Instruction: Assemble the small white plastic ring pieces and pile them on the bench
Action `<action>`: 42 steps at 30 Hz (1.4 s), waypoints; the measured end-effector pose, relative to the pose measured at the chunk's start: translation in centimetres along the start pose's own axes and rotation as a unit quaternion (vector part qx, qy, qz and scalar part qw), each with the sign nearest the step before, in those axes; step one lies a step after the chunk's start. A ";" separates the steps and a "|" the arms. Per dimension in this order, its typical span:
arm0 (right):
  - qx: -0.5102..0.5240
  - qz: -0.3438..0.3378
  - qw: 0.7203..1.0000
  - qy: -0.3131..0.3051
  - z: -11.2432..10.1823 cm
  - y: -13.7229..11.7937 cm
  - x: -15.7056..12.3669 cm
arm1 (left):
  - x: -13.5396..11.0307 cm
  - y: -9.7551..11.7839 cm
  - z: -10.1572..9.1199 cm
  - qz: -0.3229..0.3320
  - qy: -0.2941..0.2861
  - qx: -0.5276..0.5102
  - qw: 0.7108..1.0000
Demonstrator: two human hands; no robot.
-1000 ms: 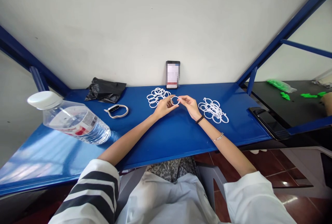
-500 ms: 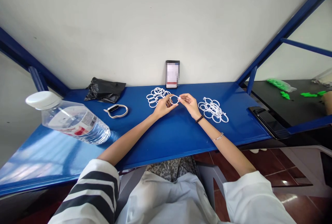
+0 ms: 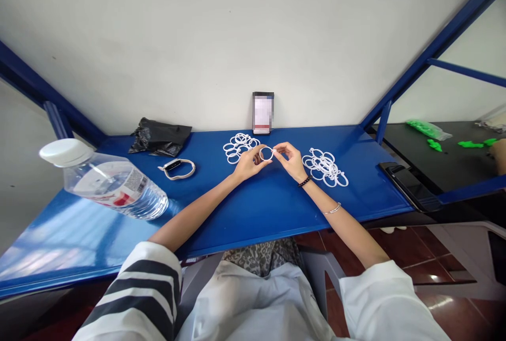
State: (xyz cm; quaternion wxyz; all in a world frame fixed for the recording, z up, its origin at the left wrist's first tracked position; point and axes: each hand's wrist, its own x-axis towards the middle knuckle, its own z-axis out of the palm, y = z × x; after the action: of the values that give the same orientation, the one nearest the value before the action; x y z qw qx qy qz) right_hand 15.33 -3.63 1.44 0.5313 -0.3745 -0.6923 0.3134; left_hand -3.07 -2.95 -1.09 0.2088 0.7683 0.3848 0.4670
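Note:
A white ring point(image 3: 266, 147) is held between my two hands above the blue table point(image 3: 253, 206). My left hand point(image 3: 250, 164) grips its left side between thumb and fingers. At the ring's right edge, where a small knob-like part shows, my right hand point(image 3: 290, 157) pinches with thumb and fingertips. Several similar white rings lie in a heap point(image 3: 236, 147) just behind my left hand. Another heap of white rings point(image 3: 327, 167) lies to the right of my right hand, with several rings overlapping.
A phone point(image 3: 263, 113) leans on the wall at the back. On the left are a large water bottle point(image 3: 118, 185), a black plastic bag point(image 3: 162, 138) and a watch point(image 3: 177, 168). A dark, shiny phone-like object point(image 3: 407, 185) lies at the right edge, near a blue frame point(image 3: 395, 98).
Both hands stay in nearly the same place, still on the white ring. The ring has turned or shifted very slightly between the fingers.

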 end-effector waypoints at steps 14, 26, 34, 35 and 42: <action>-0.057 -0.015 0.998 -0.015 -0.1 -0.3 0.0 | -0.2 -0.2 0.2 0.019 0.011 0.033 0.999; -0.006 0.030 1.000 0.001 0.0 0.2 0.2 | -0.2 -0.2 0.2 0.028 0.008 0.033 0.999; -0.013 0.022 1.000 0.004 -0.1 0.4 0.1 | -0.2 -0.2 0.1 0.038 0.012 0.034 0.999; -0.016 0.019 1.000 0.003 -0.1 0.4 0.1 | -0.2 -0.2 0.1 0.042 0.012 0.035 0.998; -0.029 -0.001 1.000 0.004 0.0 0.4 0.1 | -0.2 -0.6 0.3 0.073 0.029 0.049 0.996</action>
State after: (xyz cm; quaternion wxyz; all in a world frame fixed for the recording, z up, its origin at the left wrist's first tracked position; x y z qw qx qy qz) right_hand 15.38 -3.32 1.20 0.5234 -0.3900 -0.6993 0.2914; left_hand -3.12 -2.69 -1.76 0.1250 0.7896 0.3558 0.4840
